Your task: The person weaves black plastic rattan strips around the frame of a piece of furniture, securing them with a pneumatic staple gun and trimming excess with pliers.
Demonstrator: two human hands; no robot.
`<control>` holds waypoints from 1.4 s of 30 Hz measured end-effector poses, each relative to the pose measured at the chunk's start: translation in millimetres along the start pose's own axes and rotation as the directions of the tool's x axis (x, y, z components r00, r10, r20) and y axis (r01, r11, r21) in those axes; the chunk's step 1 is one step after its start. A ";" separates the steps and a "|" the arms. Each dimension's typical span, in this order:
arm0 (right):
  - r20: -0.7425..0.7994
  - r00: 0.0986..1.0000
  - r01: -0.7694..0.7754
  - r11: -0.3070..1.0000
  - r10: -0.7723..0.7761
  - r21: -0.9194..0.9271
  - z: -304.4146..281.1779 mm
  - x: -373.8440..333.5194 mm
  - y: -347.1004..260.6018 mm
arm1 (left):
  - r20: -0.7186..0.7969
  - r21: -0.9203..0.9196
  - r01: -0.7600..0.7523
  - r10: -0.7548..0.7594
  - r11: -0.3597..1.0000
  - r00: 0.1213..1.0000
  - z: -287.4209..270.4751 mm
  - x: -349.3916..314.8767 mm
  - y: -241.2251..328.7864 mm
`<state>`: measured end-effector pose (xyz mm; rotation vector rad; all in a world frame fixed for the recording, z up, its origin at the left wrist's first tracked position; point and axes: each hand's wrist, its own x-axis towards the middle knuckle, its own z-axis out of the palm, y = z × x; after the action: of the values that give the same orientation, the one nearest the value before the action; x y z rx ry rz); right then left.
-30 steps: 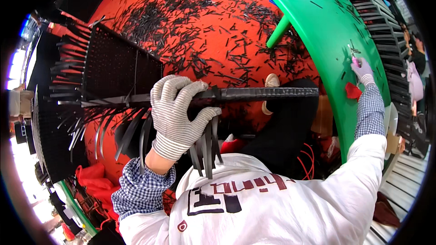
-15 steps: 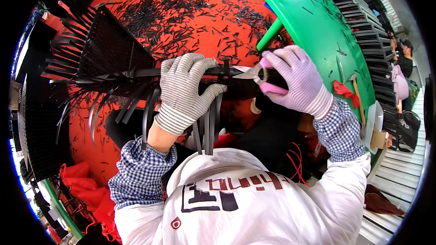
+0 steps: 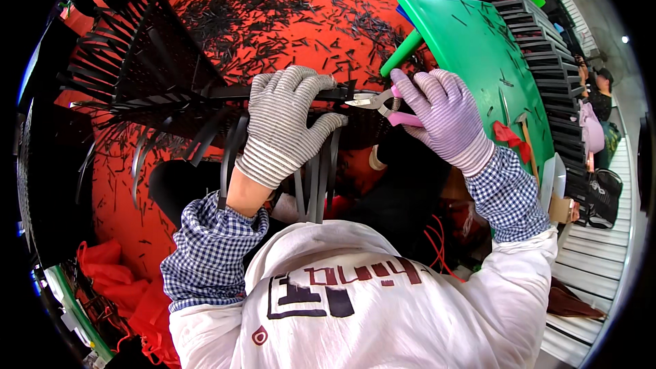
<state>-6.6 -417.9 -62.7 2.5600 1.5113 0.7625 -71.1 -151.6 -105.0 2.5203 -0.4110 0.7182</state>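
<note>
In a grey-and-white striped glove, my left hand (image 3: 283, 123) grips the edge of a black woven basket of flat plastic strips (image 3: 171, 68), fingers over the far side and thumb on the near side. Loose black strip ends (image 3: 314, 188) hang below this hand, and more fan out at the left. My right hand (image 3: 444, 119), in a similar glove, holds pruning shears with pink handles (image 3: 404, 119). The blades point left, close to the basket's edge just beyond my left fingertips. Whether a strip lies between the blades is hard to make out.
Black strip offcuts (image 3: 253, 10) litter the red floor. At right stands a green table (image 3: 471, 41) bearing a red cloth (image 3: 509, 137) and a wooden-handled tool (image 3: 529, 150). Black slatted pieces (image 3: 547, 68) line its far side. Red bags (image 3: 130, 287) lie at lower left. A person (image 3: 601, 92) is at far right.
The shears' handles have come closer together, and the blades have shifted slightly left toward the basket's edge. My left hand keeps its hold on the basket.
</note>
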 end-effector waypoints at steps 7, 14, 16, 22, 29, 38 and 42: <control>-0.018 0.998 0.067 0.998 -0.067 -0.016 1.6 -3.1 -5.0 | -0.006 0.001 0.004 -0.004 1.000 1.000 1.0 3.3 2.4; 0.031 0.830 -0.485 0.692 0.557 0.535 -4.0 -27.2 25.4 | 0.016 0.030 0.051 -0.051 0.998 0.999 -9.4 -15.3 11.3; -0.008 0.730 -0.658 0.706 0.683 0.260 25.8 -79.7 88.8 | 0.016 0.031 0.021 -0.022 0.999 1.000 -11.0 -17.1 16.2; 0.300 0.343 -0.731 0.453 0.890 -0.510 97.0 -213.5 177.1 | 0.102 0.052 0.039 -0.044 0.998 0.994 -16.8 -31.1 25.2; 0.417 0.763 -0.621 0.382 0.494 0.684 58.8 -48.3 65.9 | 0.184 0.094 0.048 -0.065 0.994 0.981 -18.2 -38.1 28.1; 0.618 0.780 -0.620 -0.262 -0.100 0.740 53.0 51.6 -21.5 | 0.191 0.043 0.011 -0.019 0.999 0.981 -10.5 -35.8 22.1; 0.669 0.712 -0.696 -0.349 -0.215 0.628 62.5 48.9 -13.4 | 0.189 0.020 0.039 -0.042 0.999 0.981 -11.0 -31.3 27.5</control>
<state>30.0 -358.5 -102.9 3.2652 1.1493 -2.5763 -112.3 -164.2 -104.1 2.6142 -0.4192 0.4689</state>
